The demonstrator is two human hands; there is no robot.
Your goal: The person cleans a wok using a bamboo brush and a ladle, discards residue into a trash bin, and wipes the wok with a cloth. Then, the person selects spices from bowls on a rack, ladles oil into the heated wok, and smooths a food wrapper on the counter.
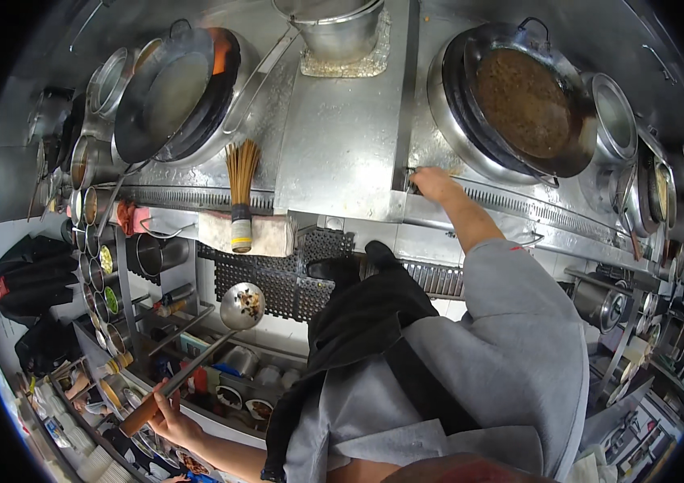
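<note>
step in hand, as judged: cooking at wok range [342,145]. left hand [166,412] closed around wooden handle of ladle [243,305], low beside seasoning tubs [245,398]; ladle bowl raised, specks of seasoning in it. right hand [436,183] stretched forward, arm near straight, fingers curled at front edge of range below right wok [527,101] holding brown sauce — looks like control lever, grip unclear. next move likely calls for swinging ladle across to right wok, keeping it level. left wok [173,88] tilted, flame at far rim.
</note>
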